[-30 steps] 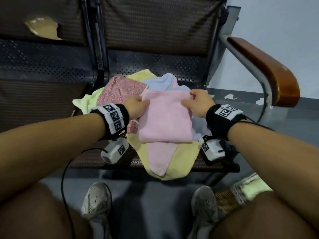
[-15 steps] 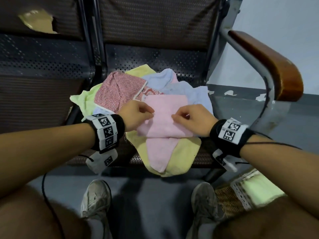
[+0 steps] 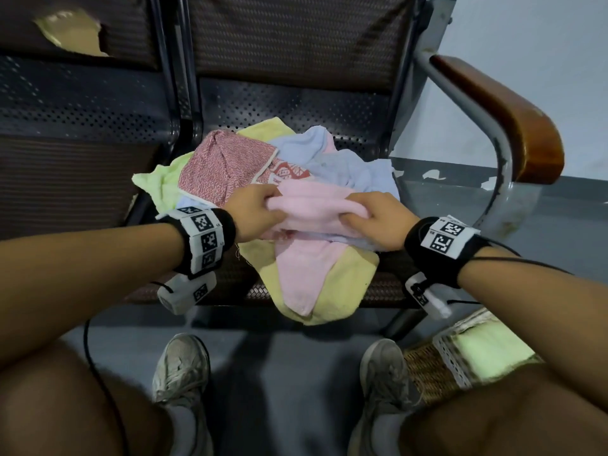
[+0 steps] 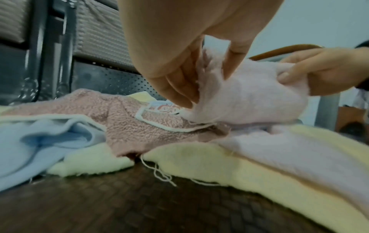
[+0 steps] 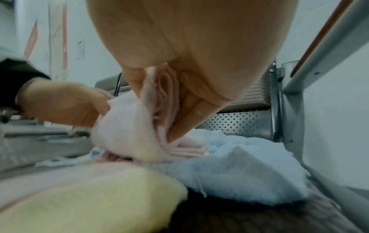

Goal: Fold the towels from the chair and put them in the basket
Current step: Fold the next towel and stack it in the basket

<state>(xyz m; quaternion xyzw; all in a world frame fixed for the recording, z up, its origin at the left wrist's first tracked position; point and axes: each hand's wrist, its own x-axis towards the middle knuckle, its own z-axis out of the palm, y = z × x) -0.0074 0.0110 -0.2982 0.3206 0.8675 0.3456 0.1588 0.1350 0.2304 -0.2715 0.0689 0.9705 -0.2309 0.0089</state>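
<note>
We hold the pink towel (image 3: 316, 205) with both hands over the middle of the chair seat (image 3: 388, 284), above the pile of other towels (image 3: 230, 166). Our left hand (image 3: 258, 213) pinches its left end between thumb and curled fingers, and our right hand (image 3: 378, 222) grips the right end, where the right wrist view shows several folded layers stacked between thumb and fingers. So both hands are closed on this one towel. It looks light, soft and fluffy, and we judge that it will sag and open if we hold only one layer. It is better to take all layers together at the two ends and keep the edges even. The basket (image 3: 437, 370) stands on the floor under the seat's front right corner, with a green towel (image 3: 487, 350) inside.
</note>
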